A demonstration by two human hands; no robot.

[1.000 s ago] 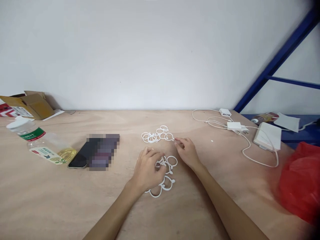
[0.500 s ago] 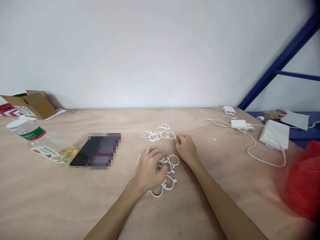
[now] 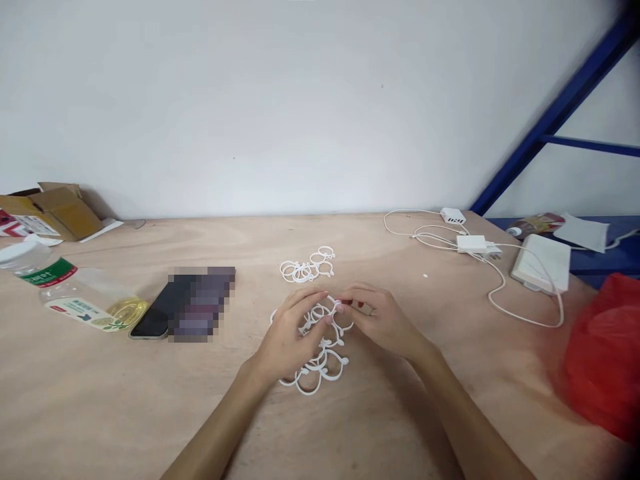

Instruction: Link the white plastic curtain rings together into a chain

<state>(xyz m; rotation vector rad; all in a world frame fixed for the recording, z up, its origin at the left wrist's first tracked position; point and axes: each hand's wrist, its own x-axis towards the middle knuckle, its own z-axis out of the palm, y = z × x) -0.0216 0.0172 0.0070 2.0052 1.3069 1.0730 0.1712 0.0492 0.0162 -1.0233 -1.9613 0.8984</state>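
Note:
Two loose groups of white plastic rings with small clips lie on the plywood table [image 3: 110, 393]. My left hand [image 3: 290, 333] is curled over the near ring group [image 3: 320, 363], its fingers closed on the rings. My right hand [image 3: 383, 321] comes in from the right, and its fingertips pinch a ring at the top of that group, almost meeting the left fingertips. The far ring group [image 3: 305, 268] lies just beyond both hands, untouched. Part of the near group is hidden under my fingers.
To the left lie a plastic bottle [image 3: 85, 300] with yellow liquid, a phone [image 3: 155, 321] and a pixelated object [image 3: 203, 303]. A cardboard box [image 3: 60, 213] sits far left. To the right are a white charger [image 3: 471, 244] with cables, a white flat box [image 3: 541, 263] and a red plastic bag [image 3: 605, 353].
My right hand has moved left and toward me, from beside the far rings to the near rings, meeting my left hand. The view has shifted slightly.

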